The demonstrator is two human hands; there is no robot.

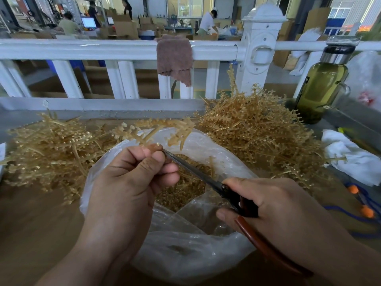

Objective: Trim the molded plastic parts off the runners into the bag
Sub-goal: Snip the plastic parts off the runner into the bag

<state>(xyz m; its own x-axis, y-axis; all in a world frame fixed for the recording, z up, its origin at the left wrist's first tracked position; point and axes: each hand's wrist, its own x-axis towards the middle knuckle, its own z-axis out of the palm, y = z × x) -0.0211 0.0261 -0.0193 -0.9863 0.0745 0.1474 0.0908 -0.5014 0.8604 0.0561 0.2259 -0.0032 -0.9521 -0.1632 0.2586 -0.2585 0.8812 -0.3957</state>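
Runner [162,129] with tan molded parts, held above the open mouth of the clear bag [185,254]. Our left hand [132,178] pinches its stem, fingers [167,169] curled around it. Our right hand [268,203] grips the red handles of the scissors [206,178], whose blades reach the stem just beside the left thumb. Trimmed parts [185,190] lie inside the bag. On the tabletop [41,223] we see a left pile [51,149] and a right pile [257,137] of runners flanking the bag.
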